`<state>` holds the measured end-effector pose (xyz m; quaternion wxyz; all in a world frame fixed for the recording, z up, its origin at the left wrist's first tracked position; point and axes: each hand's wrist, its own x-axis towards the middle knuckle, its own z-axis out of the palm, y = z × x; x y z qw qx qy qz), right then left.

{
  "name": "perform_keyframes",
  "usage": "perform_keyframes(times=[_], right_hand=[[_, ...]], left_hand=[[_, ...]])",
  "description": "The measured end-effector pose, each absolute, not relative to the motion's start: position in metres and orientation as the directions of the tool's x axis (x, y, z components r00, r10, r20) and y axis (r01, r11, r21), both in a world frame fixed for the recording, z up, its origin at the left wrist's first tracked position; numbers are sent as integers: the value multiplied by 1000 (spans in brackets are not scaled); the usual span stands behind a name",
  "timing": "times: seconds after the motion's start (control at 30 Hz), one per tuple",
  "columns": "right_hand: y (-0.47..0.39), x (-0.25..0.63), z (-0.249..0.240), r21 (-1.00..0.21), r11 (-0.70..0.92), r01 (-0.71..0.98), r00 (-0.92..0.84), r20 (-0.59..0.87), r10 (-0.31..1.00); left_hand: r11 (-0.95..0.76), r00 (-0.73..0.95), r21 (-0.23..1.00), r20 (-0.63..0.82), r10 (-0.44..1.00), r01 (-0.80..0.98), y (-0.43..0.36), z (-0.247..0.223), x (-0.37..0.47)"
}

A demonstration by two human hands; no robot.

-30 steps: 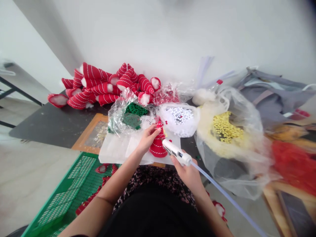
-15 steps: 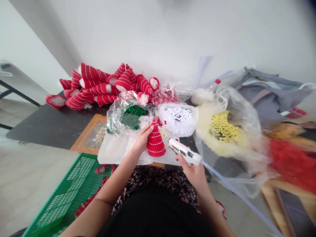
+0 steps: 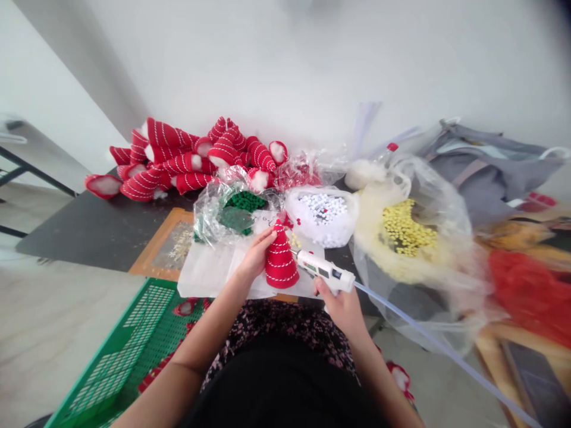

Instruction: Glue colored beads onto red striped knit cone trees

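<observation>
Gripping red cone (image 3: 282, 264) — left fingers (image 3: 266, 236); right fingers (image 3: 324, 289) round glue gun (image 3: 328, 271) — dark table (image 3: 98, 229) seemingly against pale wall (image 3: 267, 65).

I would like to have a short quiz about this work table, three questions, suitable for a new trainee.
1. The right hand holds: A) scissors, B) a white glue gun, C) a paintbrush.
2. True or false: the white pompoms lie between the green pompoms and the yellow pompoms.
3. Fill in the gap: the left hand holds a red, white-striped ____ with its narrow end up.

Key:
1. B
2. True
3. cone
</observation>
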<state>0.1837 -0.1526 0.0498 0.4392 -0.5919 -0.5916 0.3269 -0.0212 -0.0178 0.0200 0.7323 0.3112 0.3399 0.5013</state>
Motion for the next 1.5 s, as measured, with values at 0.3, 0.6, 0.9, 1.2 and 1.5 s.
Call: perform_keyframes(times=[0.3, 0.6, 0.9, 1.2, 1.5], right_hand=[[-159, 193, 33, -754, 87, 651, 188, 271, 944], [-156, 179, 51, -793, 171, 584, 157, 318, 935], [-155, 175, 37, -764, 158, 625, 180, 338, 924], [-158, 187, 43, -653, 123, 748, 151, 347, 926], [-147, 175, 52, -768, 157, 621, 217, 360, 907]], left_hand=[[287, 219, 791, -197, 956, -540, -16, 23, -21], [299, 259, 812, -189, 947, -502, -21, 21, -16], [271, 255, 848, -168, 952, -456, -23, 19, -13], [285, 223, 834, -199, 954, -473, -23, 18, -14], [291, 267, 816, -175, 948, -499, -26, 13, -14]])
